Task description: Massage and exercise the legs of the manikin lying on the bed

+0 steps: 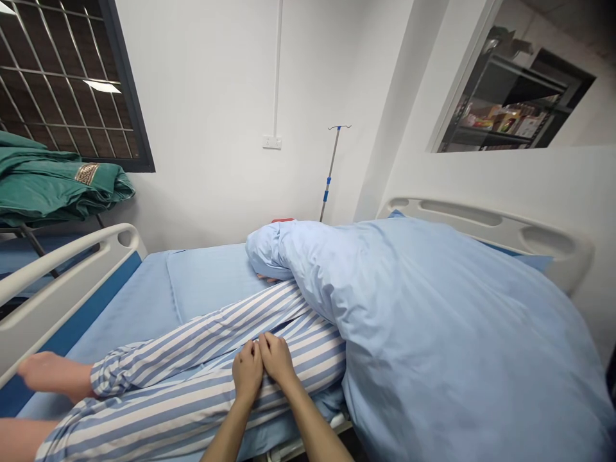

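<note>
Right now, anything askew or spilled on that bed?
No spill visible. The quilt looks askew: it's heaped toward the headboard and hangs over the near edge of the bed, leaving the striped trousers mostly uncovered.

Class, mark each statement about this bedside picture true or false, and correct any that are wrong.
1. The left hand and right hand are side by side at the striped trousers. True.
2. A blue quilt covers both feet. False: the feet are bare and uncovered; the quilt lies towards the other end of the bed.
3. The pole with hooks appears to the right of the wall socket. True.
4. The green cloth bundle is at the picture's right edge. False: the bundle is at the left, by the barred window.
</note>
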`<state>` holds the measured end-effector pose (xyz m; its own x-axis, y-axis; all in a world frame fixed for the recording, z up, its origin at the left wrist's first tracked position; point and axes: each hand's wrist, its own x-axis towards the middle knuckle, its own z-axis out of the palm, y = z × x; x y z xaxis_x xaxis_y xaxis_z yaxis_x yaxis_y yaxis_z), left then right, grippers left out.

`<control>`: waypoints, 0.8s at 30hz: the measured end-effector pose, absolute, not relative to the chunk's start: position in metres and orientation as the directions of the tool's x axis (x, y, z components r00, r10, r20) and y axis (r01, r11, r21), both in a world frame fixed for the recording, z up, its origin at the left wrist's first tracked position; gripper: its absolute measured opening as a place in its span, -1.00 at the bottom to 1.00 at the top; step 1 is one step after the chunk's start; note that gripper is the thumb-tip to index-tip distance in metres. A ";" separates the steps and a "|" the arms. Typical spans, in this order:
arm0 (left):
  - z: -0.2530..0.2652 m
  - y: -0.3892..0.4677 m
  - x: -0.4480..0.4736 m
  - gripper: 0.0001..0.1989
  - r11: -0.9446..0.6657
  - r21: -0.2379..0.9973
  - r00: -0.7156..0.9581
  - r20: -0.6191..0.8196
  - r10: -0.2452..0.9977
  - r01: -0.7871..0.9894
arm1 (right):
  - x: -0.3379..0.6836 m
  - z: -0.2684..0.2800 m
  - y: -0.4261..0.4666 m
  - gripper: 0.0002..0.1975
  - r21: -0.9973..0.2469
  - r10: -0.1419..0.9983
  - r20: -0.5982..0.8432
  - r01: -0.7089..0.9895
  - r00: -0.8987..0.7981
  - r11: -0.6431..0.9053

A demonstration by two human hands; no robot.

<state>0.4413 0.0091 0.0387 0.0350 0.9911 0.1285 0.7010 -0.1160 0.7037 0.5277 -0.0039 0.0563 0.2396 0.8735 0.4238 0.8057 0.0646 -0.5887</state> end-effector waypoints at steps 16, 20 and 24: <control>0.049 0.016 0.445 -0.68 -0.098 0.727 0.110 0.031 0.993 0.680 | 0.531 0.044 -0.004 -0.63 -0.732 0.831 0.435 0.674 0.347 0.102; 0.063 0.021 0.459 -0.65 -0.159 0.805 0.162 0.080 0.984 0.571 | 0.540 0.043 0.002 -0.63 -0.874 0.817 0.383 0.456 0.432 0.168; 0.063 0.018 0.475 -0.65 -0.149 0.916 0.126 0.109 0.986 0.373 | 0.545 0.044 0.005 -0.64 -0.931 0.802 0.338 0.302 0.493 0.206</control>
<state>0.4752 0.0180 0.0627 0.1263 0.9860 0.1093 0.3726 -0.1492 0.9159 0.5453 0.0050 0.0439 0.4930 0.8018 0.3378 0.3020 0.2064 -0.9307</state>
